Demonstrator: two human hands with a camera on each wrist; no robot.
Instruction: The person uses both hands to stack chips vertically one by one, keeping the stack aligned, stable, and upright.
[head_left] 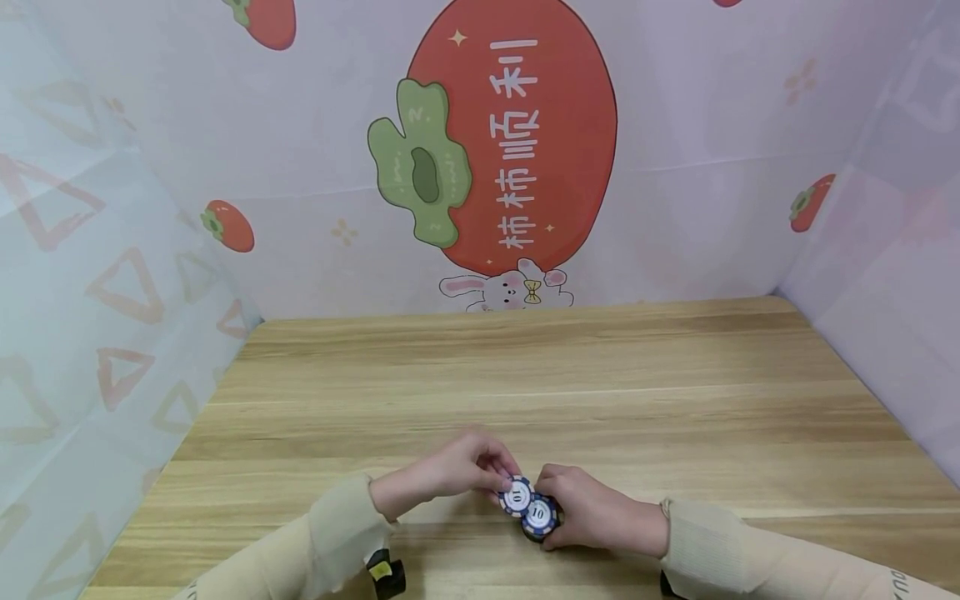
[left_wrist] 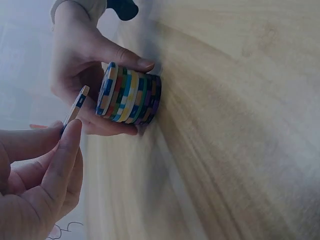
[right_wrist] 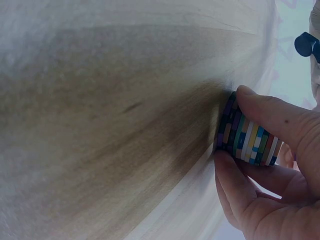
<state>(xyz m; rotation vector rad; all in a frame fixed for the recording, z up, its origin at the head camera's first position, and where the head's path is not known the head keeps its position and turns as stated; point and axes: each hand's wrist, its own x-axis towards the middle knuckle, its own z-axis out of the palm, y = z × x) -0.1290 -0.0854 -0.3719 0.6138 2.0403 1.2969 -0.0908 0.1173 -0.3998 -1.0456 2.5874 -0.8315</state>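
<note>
A stack of several poker chips (left_wrist: pixel 131 95) in mixed colours stands on the table, with a blue-and-white chip marked 10 on top. My right hand (head_left: pixel 596 510) grips the stack from the right, thumb on one side and fingers round the other, as the right wrist view shows at the chips (right_wrist: pixel 249 134). Between thumb and fingertips my left hand (head_left: pixel 457 468) pinches a single poker chip (head_left: pixel 517 496), also blue and white and marked 10. In the left wrist view this chip (left_wrist: pixel 76 104) is tilted and held apart from the stack's top.
The wood-grain table (head_left: pixel 525 383) reaches back to a white cloth wall (head_left: pixel 315 150) printed with persimmons and a rabbit. Patterned cloth walls also rise along its left and right sides. A black strap with a yellow patch (head_left: pixel 384 572) is by my left sleeve.
</note>
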